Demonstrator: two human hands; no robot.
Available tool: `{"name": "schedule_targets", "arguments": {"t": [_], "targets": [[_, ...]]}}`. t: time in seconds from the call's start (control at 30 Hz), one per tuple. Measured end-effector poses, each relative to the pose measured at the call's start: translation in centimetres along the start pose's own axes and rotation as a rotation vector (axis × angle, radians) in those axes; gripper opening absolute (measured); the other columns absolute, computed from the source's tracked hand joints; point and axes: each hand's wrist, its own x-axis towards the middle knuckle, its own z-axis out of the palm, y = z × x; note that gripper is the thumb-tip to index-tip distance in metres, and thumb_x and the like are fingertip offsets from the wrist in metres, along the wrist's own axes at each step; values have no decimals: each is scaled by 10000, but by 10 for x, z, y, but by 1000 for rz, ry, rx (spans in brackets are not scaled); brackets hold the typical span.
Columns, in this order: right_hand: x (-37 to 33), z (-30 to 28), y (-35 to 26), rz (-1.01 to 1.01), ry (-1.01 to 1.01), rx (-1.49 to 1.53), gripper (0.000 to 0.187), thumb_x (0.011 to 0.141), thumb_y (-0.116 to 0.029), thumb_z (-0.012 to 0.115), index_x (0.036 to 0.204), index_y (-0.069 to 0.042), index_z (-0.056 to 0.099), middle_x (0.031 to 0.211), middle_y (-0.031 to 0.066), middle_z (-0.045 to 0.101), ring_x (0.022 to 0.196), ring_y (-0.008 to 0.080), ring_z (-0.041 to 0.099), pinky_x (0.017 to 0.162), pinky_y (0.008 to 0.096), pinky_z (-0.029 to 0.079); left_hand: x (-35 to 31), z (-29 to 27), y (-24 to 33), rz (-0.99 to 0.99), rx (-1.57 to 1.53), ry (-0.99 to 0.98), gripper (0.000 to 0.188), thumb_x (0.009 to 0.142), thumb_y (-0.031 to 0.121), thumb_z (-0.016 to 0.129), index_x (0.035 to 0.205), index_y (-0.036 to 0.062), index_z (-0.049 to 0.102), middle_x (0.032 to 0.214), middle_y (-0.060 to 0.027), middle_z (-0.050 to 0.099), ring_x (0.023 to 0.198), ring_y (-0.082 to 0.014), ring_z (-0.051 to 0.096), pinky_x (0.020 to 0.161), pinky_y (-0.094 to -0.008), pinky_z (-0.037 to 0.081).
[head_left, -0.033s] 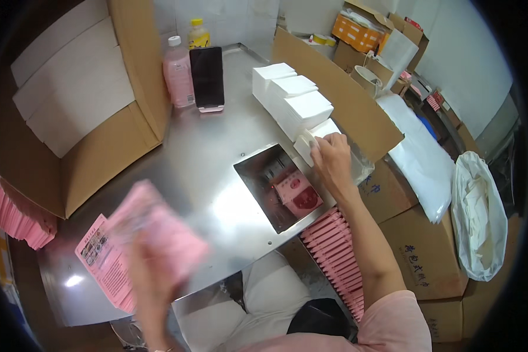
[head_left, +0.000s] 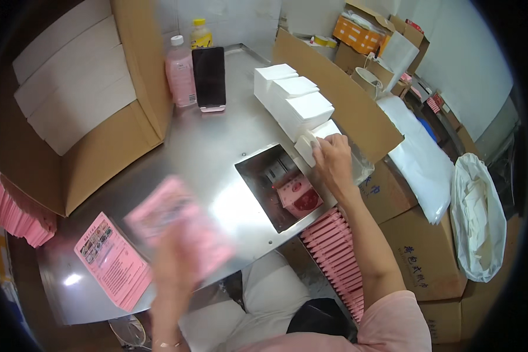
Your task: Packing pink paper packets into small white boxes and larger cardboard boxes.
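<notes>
My left hand (head_left: 176, 258), smeared by motion, holds a pink printed paper packet (head_left: 182, 220) above the steel table. Left of it lies a stack of pink printed packets (head_left: 114, 261). My right hand (head_left: 334, 161) pinches white folded napkins (head_left: 306, 144) at the near end of a row of napkin stacks (head_left: 308, 108). Between the hands is a rectangular opening (head_left: 261, 170) in the tabletop. A pink packet with a dark red patch (head_left: 299, 193) sits inside it.
An open cardboard box (head_left: 105, 141) with white stacks stands at the left. A phone (head_left: 209, 76) on a stand and a pink bottle (head_left: 180, 73) are at the back. A cardboard flap (head_left: 340, 94) borders the napkins. Pink packets (head_left: 334, 252) line up below the table's right edge.
My left hand and the pink packet have moved right, away from the pink stack, which shows more fully now. My right hand stays at the napkins.
</notes>
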Motion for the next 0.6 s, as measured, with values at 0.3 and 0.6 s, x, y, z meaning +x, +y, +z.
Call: {"name": "schedule_targets", "arguments": {"t": [0.3,0.6], "targets": [[0,-11,3,2,-58,42,190,849,-79,645,1014,-22,721,945,166,613,933,334,568,825,444,467,4,42,18,156,86,-112,181,856,143,720,907,51,573,893,-125,529,868,-337,496,739,-444,375],[-93,-52,-157,-811,-223,477,409,850,-119,622,1234,20,602,1139,195,624,1126,395,603,1016,593,452,6,21,12,153,26,-317,635,677,179,754,1257,-1,568,1411,-259,459,1314,-441,442,1003,-530,376]]}}
